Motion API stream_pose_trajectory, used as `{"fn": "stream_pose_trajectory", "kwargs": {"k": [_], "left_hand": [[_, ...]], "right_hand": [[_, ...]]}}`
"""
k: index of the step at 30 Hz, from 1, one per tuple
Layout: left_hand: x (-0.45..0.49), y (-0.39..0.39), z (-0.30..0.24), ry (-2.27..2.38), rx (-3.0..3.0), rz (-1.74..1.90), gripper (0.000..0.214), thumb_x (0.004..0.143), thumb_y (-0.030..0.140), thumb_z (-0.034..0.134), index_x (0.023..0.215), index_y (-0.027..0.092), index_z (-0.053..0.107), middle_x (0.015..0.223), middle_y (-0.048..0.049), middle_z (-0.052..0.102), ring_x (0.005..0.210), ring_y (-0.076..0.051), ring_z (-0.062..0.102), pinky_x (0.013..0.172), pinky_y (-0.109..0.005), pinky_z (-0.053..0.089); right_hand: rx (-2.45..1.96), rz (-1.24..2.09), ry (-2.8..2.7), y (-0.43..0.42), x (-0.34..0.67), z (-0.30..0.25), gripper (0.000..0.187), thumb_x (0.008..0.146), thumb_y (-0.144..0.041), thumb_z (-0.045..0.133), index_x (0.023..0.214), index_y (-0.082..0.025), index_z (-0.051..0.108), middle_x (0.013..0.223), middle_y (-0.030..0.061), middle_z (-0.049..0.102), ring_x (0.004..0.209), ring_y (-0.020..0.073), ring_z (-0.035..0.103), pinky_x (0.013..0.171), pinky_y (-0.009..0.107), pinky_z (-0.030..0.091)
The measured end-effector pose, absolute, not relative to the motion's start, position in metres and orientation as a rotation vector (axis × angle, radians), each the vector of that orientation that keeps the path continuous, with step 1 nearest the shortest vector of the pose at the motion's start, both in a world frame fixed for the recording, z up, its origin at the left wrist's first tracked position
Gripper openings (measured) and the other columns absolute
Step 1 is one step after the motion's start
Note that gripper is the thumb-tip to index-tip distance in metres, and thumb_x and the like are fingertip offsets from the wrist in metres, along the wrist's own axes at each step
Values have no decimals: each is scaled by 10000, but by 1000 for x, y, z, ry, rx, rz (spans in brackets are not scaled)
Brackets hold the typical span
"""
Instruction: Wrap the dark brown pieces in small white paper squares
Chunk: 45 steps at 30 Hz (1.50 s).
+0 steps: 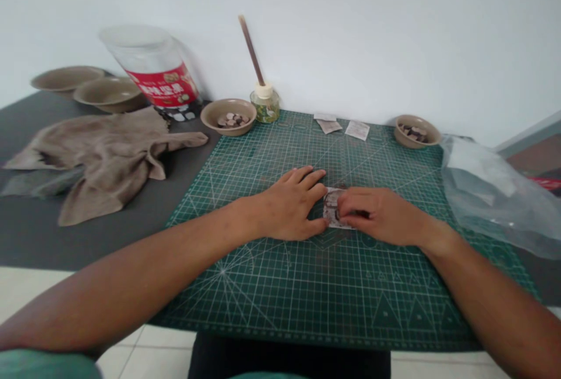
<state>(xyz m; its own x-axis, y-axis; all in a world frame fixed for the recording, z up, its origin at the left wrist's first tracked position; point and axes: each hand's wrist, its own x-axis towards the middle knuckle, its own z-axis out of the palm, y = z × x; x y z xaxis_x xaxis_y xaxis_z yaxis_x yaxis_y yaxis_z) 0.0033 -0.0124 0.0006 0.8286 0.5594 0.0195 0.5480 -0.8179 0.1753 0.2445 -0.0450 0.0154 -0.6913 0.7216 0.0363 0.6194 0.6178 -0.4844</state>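
The fingers of the right hand point(381, 215) lie curled over a small folded paper packet point(332, 208) printed in grey and brown, pressing down on its right half; the thumb side is hidden, so I cannot tell whether they pinch it or only rest on it. The fingers of the left hand point(309, 183) are spread and flat, the lowest of them just touching the packet's left edge, and that hand holds nothing. The packet lies on a green self-healing cutting mat point(337, 291) between the two hands, near the mat's middle. Towards the far edge of the mat lie a few slips of paper point(357, 130), and just beyond its far left corner a small tan bowl point(228, 116) holds brown and pale pieces. A matching bowl point(416, 131) with dark pieces sits on the mat's far right corner, and a crumpled clear plastic bag point(482, 192) spreads along the right edge. Beside the left bowl stands a small glass jar point(265, 105) with a cream top and a thin wooden stick rising from it. Further left, on the dark grey tabletop point(87, 244), a large clear plastic tub point(153, 66) with a red label leans tilted against the white wall point(350, 28), two more tan bowls point(109, 94) stand stacked close together, and a rumpled beige cloth point(96, 160) lies spread out.
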Motion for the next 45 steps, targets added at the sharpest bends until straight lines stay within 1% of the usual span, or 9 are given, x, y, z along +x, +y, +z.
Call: {"fn": "stream_pose_trajectory", "kwargs": {"k": [5, 9, 12, 17, 23, 28, 34, 39, 45], "left_hand": [[3, -12, 1, 889, 2849, 95, 618, 942, 577, 492, 1396, 159, 479, 1611, -170, 302, 1502, -372, 232, 1198, -532, 222], [3, -13, 1, 883, 2833, 88, 622, 938, 581, 497, 1407, 173, 472, 1612, -164, 301, 1504, -378, 223, 1195, -553, 222], [4, -13, 1, 867, 2831, 88, 633, 942, 581, 485, 1410, 155, 470, 1612, -181, 293, 1504, -389, 217, 1190, -562, 231], [3, -13, 0, 890, 2841, 110, 613, 947, 574, 482, 1400, 160, 478, 1614, -179, 287, 1504, -388, 216, 1192, -561, 222], [4, -14, 1, 883, 2830, 86, 630, 938, 583, 495, 1407, 163, 476, 1612, -169, 301, 1500, -387, 227, 1191, -553, 231], [4, -14, 2, 896, 2837, 106, 617, 942, 566, 500, 1407, 160, 477, 1616, -182, 284, 1498, -391, 235, 1186, -558, 237], [4, -14, 2, 879, 2824, 94, 613, 943, 565, 497, 1402, 160, 479, 1611, -175, 301, 1497, -387, 235, 1184, -562, 236], [3, -13, 0, 896, 2841, 97, 620, 937, 568, 504, 1410, 169, 471, 1618, -167, 289, 1501, -383, 227, 1189, -549, 230], [4, -12, 2, 866, 2839, 82, 628, 939, 575, 490, 1405, 155, 475, 1611, -177, 297, 1503, -383, 225, 1196, -548, 225]], "right_hand": [[-1375, 362, -2488, -42, 242, 14, 81, 957, -217, 563, 942, -216, 642, 995, 39, 671, 902, 196, 623, 788, 321, 457], [-1264, 525, -2653, -46, 249, 21, 88, 962, -227, 563, 918, -222, 639, 959, 19, 674, 842, 177, 626, 763, 311, 458], [-1096, 615, -2705, -52, 242, 19, 123, 998, -247, 516, 961, -232, 631, 1009, 16, 680, 897, 173, 641, 778, 302, 473], [-1364, 323, -2575, -42, 246, 17, 116, 984, -229, 523, 970, -215, 638, 1040, 48, 678, 939, 209, 636, 788, 334, 467], [-1111, 661, -2676, -50, 247, 20, 101, 978, -235, 547, 926, -230, 633, 966, 13, 671, 872, 170, 633, 768, 299, 468], [-1328, 427, -2554, -45, 246, 18, 86, 971, -213, 543, 946, -216, 625, 992, 37, 657, 899, 194, 620, 801, 332, 461], [-1075, 685, -2671, -50, 242, 20, 104, 981, -225, 538, 924, -228, 626, 965, 13, 663, 874, 167, 623, 784, 301, 470], [-1299, 435, -2546, -45, 249, 17, 108, 969, -220, 537, 935, -221, 639, 984, 42, 666, 892, 199, 623, 798, 339, 465], [-1124, 646, -2636, -49, 246, 16, 105, 983, -230, 532, 934, -225, 625, 986, 22, 658, 879, 170, 623, 776, 301, 470]]}}
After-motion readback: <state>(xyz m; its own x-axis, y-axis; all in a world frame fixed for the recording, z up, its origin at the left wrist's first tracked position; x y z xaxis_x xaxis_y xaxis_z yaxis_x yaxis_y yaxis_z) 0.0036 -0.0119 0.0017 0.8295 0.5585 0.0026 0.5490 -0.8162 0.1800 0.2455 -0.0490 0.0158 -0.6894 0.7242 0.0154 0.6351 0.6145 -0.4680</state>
